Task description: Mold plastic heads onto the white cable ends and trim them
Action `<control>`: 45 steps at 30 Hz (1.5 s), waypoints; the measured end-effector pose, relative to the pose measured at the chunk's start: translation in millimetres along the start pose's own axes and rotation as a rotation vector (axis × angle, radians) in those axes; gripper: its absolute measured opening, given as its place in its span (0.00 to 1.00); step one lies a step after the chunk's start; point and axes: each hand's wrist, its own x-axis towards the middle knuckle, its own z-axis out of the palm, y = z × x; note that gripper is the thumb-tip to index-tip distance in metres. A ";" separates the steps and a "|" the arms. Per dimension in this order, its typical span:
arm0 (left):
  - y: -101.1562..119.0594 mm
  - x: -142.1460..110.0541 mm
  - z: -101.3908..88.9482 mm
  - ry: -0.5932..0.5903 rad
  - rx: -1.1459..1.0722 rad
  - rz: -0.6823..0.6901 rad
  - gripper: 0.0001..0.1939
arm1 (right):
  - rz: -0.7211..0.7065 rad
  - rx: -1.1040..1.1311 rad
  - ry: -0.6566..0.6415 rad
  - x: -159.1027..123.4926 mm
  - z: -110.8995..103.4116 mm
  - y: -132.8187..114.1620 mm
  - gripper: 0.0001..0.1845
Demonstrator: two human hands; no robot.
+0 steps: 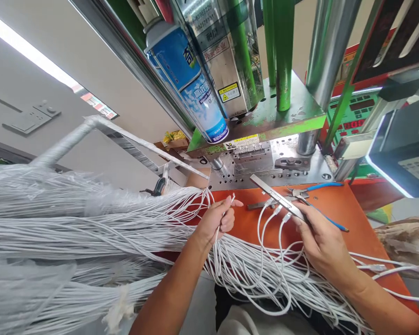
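My left hand (214, 221) is closed around a thin white cable (217, 235), and the cable's tip sticks up past the thumb and index finger. In my right hand (323, 235) is a long metal mold insert (275, 195), gripped at its lower right end and tilted up to the left. Three white cables with pale plugs (277, 210) hang from the insert's near side and loop downward. Beneath both hands a thick bundle of white cables (251, 265) spreads over the table edge and my lap. A gap separates the two hands.
Ahead stands a green press with a steel lower die (253, 160). A spray can (192, 83) is above it. Blue-handled pliers (321, 187) and a metal bar lie on the orange table (356, 218). Wrapped cable bundles (56, 228) fill the left; a lamp-like panel (401, 149) juts in right.
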 end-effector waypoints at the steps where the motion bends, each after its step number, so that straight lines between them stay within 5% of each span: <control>1: -4.1 0.7 1.6 -0.002 0.011 0.018 0.23 | -0.004 0.003 -0.005 -0.2 0.4 0.4 0.16; 5: -13.8 7.6 19.3 -0.064 0.055 0.033 0.24 | -0.018 0.006 -0.020 -1.0 1.8 2.8 0.15; 9: -12.8 16.2 33.4 0.041 0.273 0.144 0.26 | -0.012 -0.004 -0.011 -1.3 2.4 4.2 0.16; 21: -11.9 17.1 40.7 0.024 0.520 0.204 0.24 | -0.054 -0.019 -0.010 0.8 1.6 3.4 0.15; 28: -3.1 16.7 37.5 -0.225 0.541 0.008 0.26 | -0.101 -0.013 -0.018 -0.3 1.9 4.6 0.17; 45: 16.6 21.0 29.7 -0.399 0.353 -0.035 0.24 | -0.223 -0.110 -0.060 0.3 2.1 9.1 0.19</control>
